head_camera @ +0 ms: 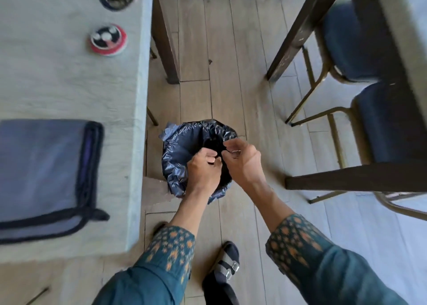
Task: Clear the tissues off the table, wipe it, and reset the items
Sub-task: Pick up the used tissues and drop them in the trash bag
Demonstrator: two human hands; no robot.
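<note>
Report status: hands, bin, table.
Both hands over the bin, left hand and right hand with fingers curled. Tissues not visible. Cloth folded on the table, untouched. Nothing blocking.

Two blue-cushioned chairs (360,50) with gold metal frames stand tucked under a dark-legged table (392,16) at right. Wood-plank floor (221,50) below.

The table (69,85) has a matt, faintly rough, stone-like grey top. Near its front left corner lies a soft grey cloth (41,173) with dark stitched edging. The bin liner (182,147) is thin, crinkled black plastic with a slight gloss. The floor (226,74) looks like pale matt wood planks. The chairs (360,110) have brassy metal frames and dark blue padded fabric seats.
</note>
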